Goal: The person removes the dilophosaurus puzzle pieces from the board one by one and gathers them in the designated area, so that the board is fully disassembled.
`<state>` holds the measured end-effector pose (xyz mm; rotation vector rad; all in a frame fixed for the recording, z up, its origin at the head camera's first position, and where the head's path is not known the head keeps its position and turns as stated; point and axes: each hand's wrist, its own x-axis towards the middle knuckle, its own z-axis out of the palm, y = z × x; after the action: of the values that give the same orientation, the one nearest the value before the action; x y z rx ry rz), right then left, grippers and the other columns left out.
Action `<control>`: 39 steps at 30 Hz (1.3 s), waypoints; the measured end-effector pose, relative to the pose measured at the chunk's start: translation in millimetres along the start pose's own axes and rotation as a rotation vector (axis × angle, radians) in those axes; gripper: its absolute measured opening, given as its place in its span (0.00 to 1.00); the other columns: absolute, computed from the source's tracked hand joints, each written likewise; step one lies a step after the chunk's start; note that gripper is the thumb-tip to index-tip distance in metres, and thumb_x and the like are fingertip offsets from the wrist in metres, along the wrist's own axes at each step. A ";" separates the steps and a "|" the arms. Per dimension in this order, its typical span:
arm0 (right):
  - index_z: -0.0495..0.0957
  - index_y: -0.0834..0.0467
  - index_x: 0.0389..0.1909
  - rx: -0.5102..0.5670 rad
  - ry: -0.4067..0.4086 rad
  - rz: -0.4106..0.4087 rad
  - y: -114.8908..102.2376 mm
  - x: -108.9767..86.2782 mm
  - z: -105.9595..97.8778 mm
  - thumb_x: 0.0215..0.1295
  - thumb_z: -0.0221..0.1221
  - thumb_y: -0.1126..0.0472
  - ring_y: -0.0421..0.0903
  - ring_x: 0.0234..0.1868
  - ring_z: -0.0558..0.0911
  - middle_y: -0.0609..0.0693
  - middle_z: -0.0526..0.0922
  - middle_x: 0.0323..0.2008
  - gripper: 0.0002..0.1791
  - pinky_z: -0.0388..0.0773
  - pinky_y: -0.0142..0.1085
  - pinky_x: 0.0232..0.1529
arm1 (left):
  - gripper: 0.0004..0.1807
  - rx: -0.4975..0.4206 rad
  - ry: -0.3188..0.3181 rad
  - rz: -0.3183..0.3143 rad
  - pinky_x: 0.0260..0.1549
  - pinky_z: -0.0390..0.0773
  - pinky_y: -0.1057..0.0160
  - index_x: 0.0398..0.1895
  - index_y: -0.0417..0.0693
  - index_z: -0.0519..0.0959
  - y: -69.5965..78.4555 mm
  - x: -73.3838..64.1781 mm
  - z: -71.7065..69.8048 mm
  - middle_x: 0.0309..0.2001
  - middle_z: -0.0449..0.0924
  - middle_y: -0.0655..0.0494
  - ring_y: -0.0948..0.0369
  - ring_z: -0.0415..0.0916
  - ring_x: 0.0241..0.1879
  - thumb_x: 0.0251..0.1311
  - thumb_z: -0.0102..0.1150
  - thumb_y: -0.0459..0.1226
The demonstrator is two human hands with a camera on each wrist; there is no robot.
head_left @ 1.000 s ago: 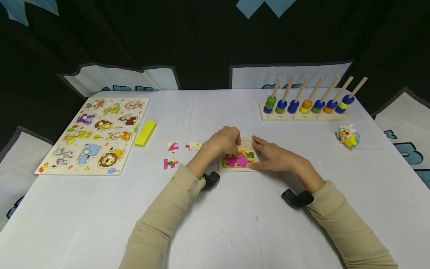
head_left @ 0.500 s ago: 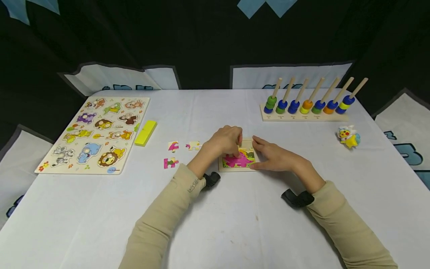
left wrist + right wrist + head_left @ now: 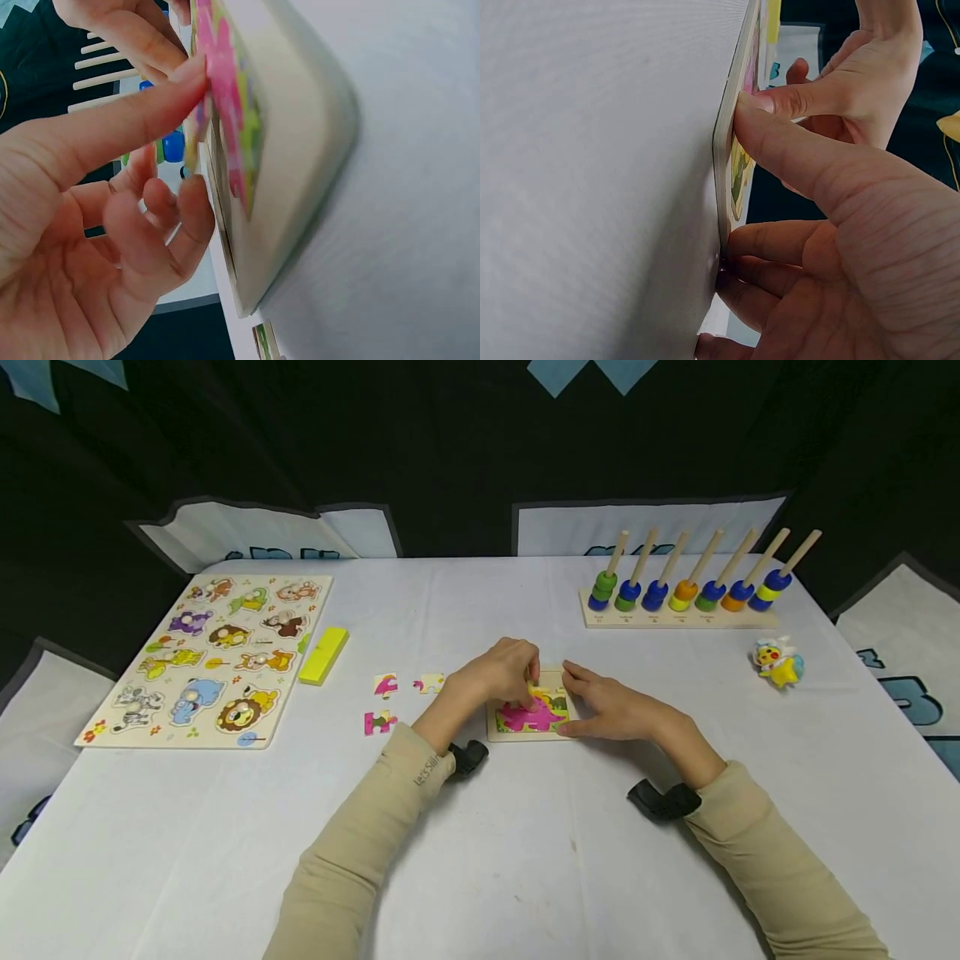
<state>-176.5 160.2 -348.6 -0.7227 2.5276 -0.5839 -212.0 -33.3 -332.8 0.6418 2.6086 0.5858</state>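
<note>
3 loose pieces (image 3: 380, 722) outside tray (image 3: 528, 737); pink dinosaur puzzle (image 3: 528, 720) inside. Left fingers (image 3: 196, 217) pinch 1 piece (image 3: 193, 145); right fingers (image 3: 772, 241) spread against tray.

I see the left hand (image 3: 501, 673) shifted very slightly since a second ago, its wrist (image 3: 447, 717) and beige sleeve (image 3: 358, 845) edging leftward; my head view has dipped a little.

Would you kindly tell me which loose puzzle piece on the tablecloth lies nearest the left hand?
The rightmost, mostly yellow piece is nearest the left hand; the two pinker pieces lie farther left.
</note>
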 end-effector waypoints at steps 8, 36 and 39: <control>0.49 0.71 0.71 -0.006 0.001 -0.005 0.4 -0.3 -0.1 0.63 0.61 0.51 0.63 0.75 0.47 0.65 0.42 0.75 0.47 0.51 0.55 0.71 | 0.13 0.010 -0.029 -0.005 0.43 0.73 0.62 0.38 0.49 0.81 -0.8 0.8 -0.5 0.37 0.77 0.55 0.59 0.69 0.44 0.48 0.73 0.37; 0.50 0.71 0.71 -0.022 0.004 -0.009 0.8 -0.9 -0.8 0.61 0.62 0.50 0.64 0.75 0.48 0.65 0.44 0.75 0.47 0.52 0.56 0.70 | 0.08 -0.001 -0.129 0.094 0.47 0.68 0.60 0.38 0.53 0.81 -5.8 3.4 0.0 0.39 0.77 0.56 0.59 0.67 0.45 0.55 0.67 0.35; 0.50 0.71 0.71 -0.022 0.004 -0.011 0.7 -0.8 -0.8 0.62 0.62 0.50 0.64 0.75 0.48 0.65 0.44 0.75 0.47 0.52 0.57 0.70 | 0.08 0.038 -0.130 0.103 0.45 0.69 0.60 0.39 0.54 0.82 -3.6 2.5 -0.6 0.41 0.77 0.56 0.59 0.68 0.45 0.55 0.66 0.35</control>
<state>-176.6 161.5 -348.0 -0.7442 2.5391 -0.5627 -215.6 -35.1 -334.7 0.8025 2.4824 0.5077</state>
